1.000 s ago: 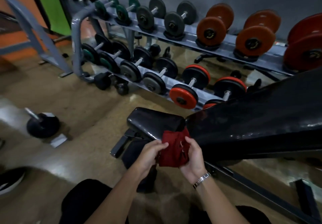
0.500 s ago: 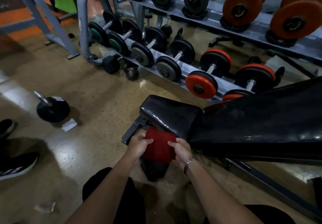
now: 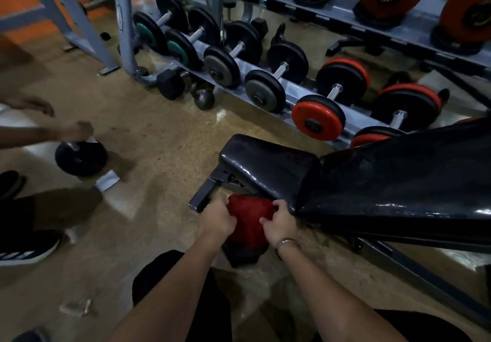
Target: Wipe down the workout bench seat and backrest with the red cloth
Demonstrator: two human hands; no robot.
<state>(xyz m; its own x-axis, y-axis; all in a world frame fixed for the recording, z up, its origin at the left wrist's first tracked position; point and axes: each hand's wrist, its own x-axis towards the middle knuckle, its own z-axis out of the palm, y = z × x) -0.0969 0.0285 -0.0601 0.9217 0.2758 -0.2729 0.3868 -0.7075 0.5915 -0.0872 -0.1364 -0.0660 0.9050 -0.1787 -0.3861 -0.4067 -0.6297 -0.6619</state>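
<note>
The red cloth is held between both hands just below and in front of the black bench seat. My left hand grips its left edge and my right hand, with a bracelet at the wrist, grips its right edge. The cloth hangs clear of the seat pad. The long black backrest slopes up to the right, its surface glossy with light spots.
A grey dumbbell rack with several dumbbells stands behind the bench. Another person's hand touches a black weight on the floor at left, with their shoes nearby. The bench frame runs along the floor at right.
The view has tilted down and both hands with the cloth have dropped from the seat's right end to below its front edge. Another person's arm has come in at the left, reaching the floor weight.
</note>
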